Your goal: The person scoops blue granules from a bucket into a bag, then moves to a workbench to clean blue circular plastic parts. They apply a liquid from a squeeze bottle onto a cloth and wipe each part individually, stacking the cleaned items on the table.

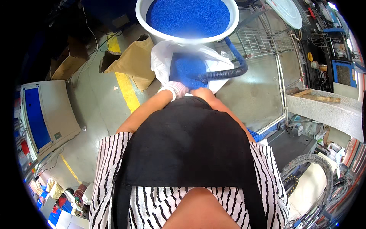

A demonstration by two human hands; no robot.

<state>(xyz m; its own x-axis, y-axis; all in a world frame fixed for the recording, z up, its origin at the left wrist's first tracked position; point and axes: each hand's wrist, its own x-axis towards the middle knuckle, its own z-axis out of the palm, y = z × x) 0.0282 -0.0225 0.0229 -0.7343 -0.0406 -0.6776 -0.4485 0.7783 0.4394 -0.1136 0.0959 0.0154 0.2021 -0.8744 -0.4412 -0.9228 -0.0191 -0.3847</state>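
A white bag (pixel 158 61) stands open in front of me, with blue pellets (pixel 187 68) inside. My left hand (pixel 178 89), in a pale glove with a striped cuff, is closed on the bag's near rim. Beside it, my bare right hand (pixel 201 92) is also closed at that rim; the fingertips of both are hidden. From the right, a dark ribbed hose (pixel 228 72) reaches into the bag, its end in the pellets. Just beyond the bag is a large white tub (pixel 142 17) full of blue granules.
A brown paper sack (pixel 135 57) and a cardboard box (pixel 68 57) are on the floor to the left. A beige and blue cabinet (pixel 57 110) stands farther left. Wire racks (pixel 263 42) and a pale beam (pixel 324 114) lie to the right.
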